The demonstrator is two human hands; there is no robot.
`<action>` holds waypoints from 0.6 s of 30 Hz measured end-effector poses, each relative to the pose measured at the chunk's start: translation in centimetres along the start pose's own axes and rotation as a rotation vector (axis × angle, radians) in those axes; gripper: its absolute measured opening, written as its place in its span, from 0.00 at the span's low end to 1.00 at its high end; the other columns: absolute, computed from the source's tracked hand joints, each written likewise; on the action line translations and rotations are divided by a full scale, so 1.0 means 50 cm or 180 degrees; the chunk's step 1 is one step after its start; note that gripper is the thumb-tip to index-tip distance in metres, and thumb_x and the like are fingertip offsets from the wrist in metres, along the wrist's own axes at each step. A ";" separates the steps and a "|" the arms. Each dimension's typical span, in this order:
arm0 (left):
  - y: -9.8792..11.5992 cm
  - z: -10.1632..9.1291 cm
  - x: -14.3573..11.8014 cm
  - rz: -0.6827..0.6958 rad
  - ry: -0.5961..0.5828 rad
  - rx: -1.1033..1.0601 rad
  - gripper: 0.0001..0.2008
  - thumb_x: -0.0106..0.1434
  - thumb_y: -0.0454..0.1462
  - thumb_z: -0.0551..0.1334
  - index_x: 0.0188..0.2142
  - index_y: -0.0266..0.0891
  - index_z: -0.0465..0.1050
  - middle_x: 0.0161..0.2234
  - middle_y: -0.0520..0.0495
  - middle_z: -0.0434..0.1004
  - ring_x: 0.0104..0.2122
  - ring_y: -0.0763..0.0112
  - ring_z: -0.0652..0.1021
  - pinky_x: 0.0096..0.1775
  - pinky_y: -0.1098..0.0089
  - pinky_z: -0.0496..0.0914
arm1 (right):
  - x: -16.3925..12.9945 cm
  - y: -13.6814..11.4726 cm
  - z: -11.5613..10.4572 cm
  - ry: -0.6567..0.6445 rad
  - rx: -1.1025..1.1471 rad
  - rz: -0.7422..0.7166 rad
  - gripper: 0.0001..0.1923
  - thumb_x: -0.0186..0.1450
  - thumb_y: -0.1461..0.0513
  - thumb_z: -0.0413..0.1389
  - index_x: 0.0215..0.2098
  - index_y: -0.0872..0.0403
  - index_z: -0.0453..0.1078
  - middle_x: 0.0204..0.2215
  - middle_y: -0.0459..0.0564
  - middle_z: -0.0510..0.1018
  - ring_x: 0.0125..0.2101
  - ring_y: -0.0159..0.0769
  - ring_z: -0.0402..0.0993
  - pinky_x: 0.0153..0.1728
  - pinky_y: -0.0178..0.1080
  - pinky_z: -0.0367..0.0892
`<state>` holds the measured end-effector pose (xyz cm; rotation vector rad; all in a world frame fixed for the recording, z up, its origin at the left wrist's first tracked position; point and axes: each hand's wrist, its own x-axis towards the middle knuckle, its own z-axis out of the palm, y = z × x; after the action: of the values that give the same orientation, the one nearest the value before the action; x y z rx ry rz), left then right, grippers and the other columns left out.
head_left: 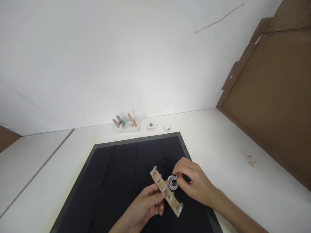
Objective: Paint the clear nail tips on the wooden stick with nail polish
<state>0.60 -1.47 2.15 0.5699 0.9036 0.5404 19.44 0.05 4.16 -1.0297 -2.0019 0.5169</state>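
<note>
**Two hands at a wooden hook rack over a black mat**

Seen from above, a person's two bare hands worked near the close edge of a black rectangular mat [116, 181] that lay on a white table [218, 136]. The left hand [143, 207] was closed on a pale wooden strip fitted with a row of grey metal pegs [166, 191], its fingers wrapped round the strip's middle. The strip was held slanted just above the mat, one end pointing far and left, the other near and right. The right hand [194, 183] pinched a small round silver-and-black metal piece [172, 183] between thumb and fingertips, holding it against the right side of the strip.

At the far edge of the table, against a white wall [121, 58], stood two small white blocks with pink and grey-green pegs [125, 123]. Just right of them lay a tiny pale block [151, 126] and a small round silvery part [167, 128]. A brown board [272, 97] closed off the right side, and two small pale discs [251, 160] lay on the table near it.
</note>
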 end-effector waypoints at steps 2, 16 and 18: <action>0.001 0.001 -0.001 -0.0016 0.0010 0.0005 0.18 0.48 0.38 0.69 0.40 0.36 0.76 0.22 0.53 0.69 0.18 0.83 0.65 0.24 0.77 0.61 | 0.000 0.001 0.000 -0.0003 0.0007 0.0020 0.11 0.58 0.74 0.47 0.27 0.54 0.64 0.23 0.48 0.71 0.26 0.35 0.64 0.26 0.37 0.61; 0.000 -0.001 -0.003 -0.0085 0.0113 -0.0007 0.19 0.46 0.39 0.70 0.39 0.36 0.76 0.20 0.55 0.67 0.18 0.83 0.65 0.25 0.76 0.61 | 0.001 -0.001 -0.006 -0.0140 0.0660 0.0959 0.10 0.61 0.71 0.48 0.36 0.52 0.65 0.23 0.45 0.71 0.28 0.35 0.70 0.30 0.37 0.67; 0.001 -0.001 -0.003 -0.0076 0.0108 -0.0025 0.20 0.46 0.39 0.70 0.39 0.36 0.76 0.20 0.55 0.67 0.18 0.83 0.65 0.25 0.76 0.61 | 0.001 0.001 -0.005 -0.0185 0.0624 0.0887 0.13 0.59 0.73 0.48 0.37 0.52 0.65 0.24 0.45 0.71 0.31 0.36 0.70 0.34 0.38 0.68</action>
<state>0.49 -1.55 2.25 0.5437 0.9388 0.5333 19.64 0.12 4.29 -1.1871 -1.8232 0.8829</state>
